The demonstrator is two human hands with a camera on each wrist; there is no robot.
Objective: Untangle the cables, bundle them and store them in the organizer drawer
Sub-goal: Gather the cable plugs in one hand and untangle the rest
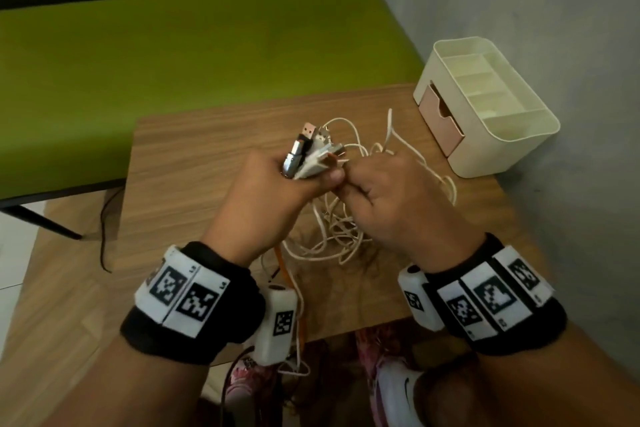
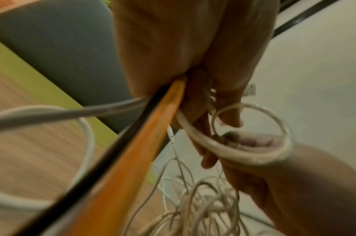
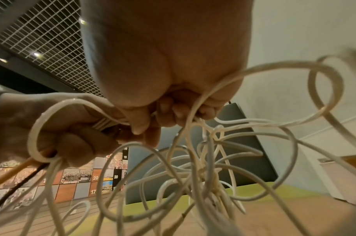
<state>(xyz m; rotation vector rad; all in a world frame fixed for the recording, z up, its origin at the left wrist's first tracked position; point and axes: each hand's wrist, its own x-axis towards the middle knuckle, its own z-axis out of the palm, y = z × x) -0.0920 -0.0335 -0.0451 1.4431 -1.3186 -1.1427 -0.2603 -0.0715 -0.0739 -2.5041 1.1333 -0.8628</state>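
Above the wooden table [image 1: 194, 156], my left hand [image 1: 273, 184] grips a bunch of cable plugs [image 1: 308, 152] pointing up, metal and white ends showing. An orange cable [image 2: 136, 153] and a black cable [image 2: 104, 161] run down out of that fist. My right hand [image 1: 388, 191] pinches white cable strands [image 3: 195, 118] right beside the plugs. A tangle of white cables [image 1: 343, 229] hangs below both hands onto the table, and shows as knotted loops [image 3: 209, 169] in the right wrist view. The cream organizer [image 1: 485, 104] stands at the table's back right, its pink drawer [image 1: 440, 121] closed.
A green bench [image 1: 194, 55] runs behind the table and a grey wall [image 1: 536, 10] stands to the right of the organizer. A thin black cord [image 1: 104, 229] hangs over the table's left edge. Shoes [image 1: 394, 388] are on the floor below the near edge.
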